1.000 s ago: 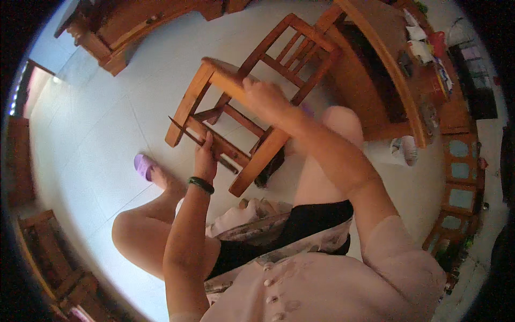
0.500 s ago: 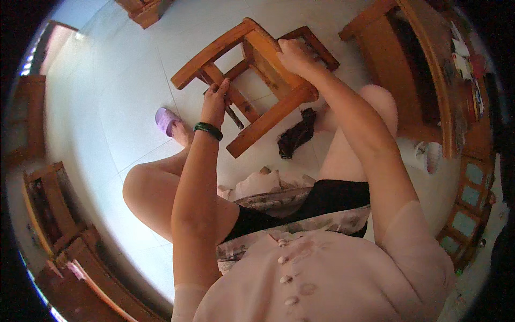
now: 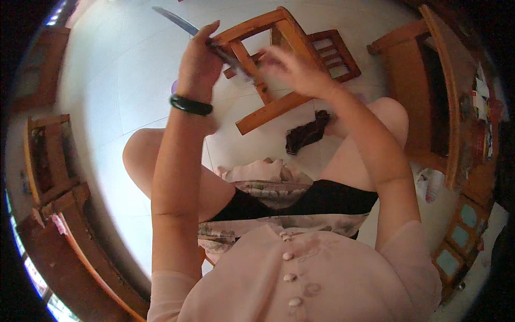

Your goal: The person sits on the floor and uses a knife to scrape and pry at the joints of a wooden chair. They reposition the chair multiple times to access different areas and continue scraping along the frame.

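Note:
In my left hand (image 3: 201,67), closed, is a knife (image 3: 177,21); its long narrow blade points up and left, its dark handle down and right. My right hand (image 3: 295,72), blurred by motion, has its fingers stretched toward the handle, a small gap apart from it. Below and behind both hands a small brown wooden chair (image 3: 268,110) lies tipped over on the floor, its slatted part (image 3: 337,53) at the right. Part of the chair's frame is hidden behind my hands. A dark green bangle (image 3: 191,105) circles my left wrist.
A dark crumpled cloth (image 3: 307,133) lies on the pale tiled floor (image 3: 129,80) beside my right foot. Wooden furniture (image 3: 399,80) stands at the right, with more wooden pieces (image 3: 51,161) along the left. A pale slipper (image 3: 432,185) is at the right.
My right hand has let go of the chair and moved left toward the knife handle. My left hand has turned and risen, so the knife's blade now shows clear of the chair.

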`<state>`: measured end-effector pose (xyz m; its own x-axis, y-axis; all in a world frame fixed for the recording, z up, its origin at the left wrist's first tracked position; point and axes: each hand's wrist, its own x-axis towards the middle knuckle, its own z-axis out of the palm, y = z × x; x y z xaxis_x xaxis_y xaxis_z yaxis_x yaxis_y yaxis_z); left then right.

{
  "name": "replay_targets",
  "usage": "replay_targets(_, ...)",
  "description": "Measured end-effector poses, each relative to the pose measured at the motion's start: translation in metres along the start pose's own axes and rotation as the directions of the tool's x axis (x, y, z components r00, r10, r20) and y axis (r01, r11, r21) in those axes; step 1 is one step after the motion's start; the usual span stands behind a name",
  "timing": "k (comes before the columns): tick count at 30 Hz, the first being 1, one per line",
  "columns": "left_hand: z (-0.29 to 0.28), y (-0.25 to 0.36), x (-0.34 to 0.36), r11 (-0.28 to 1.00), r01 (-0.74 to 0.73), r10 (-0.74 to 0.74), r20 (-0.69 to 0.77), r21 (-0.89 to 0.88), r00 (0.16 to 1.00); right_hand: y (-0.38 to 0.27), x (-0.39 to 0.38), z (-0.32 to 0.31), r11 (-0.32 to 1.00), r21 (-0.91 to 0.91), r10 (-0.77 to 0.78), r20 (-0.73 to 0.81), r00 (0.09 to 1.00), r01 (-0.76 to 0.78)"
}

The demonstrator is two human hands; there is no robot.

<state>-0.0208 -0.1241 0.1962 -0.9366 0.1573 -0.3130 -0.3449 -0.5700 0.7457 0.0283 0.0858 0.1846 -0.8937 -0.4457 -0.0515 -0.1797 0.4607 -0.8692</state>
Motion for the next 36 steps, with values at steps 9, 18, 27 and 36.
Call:
replay_targets(9, 0.008, -0.076, -0.067, 0.996, -0.025, 0.010, 0.165, 0.091, 0.986, 0.003, -0.014, 0.003, 0.957, -0.158, 0.235, -0.059, 0.970, -0.241)
replay_targets(18, -0.039, -0.084, -0.069, 0.962, 0.125, -0.131, 0.008, 0.243, 0.991, 0.056, -0.029, 0.028, 0.966, -0.074, 0.241, -0.073, 0.968, -0.246)
replay_targets(27, -0.035, -0.080, -0.056, 0.917, 0.017, -0.023, 0.009, 0.399, 1.000, 0.009, -0.045, 0.060, 0.976, -0.207, -0.066, 0.005, 0.998, 0.066)
replay_targets(36, -0.080, -0.066, -0.027, 0.119, -0.078, -0.207, 0.102, 0.990, 0.973, 0.056, 0.006, 0.001, 0.763, -0.640, -0.262, -0.185, 0.947, 0.086)
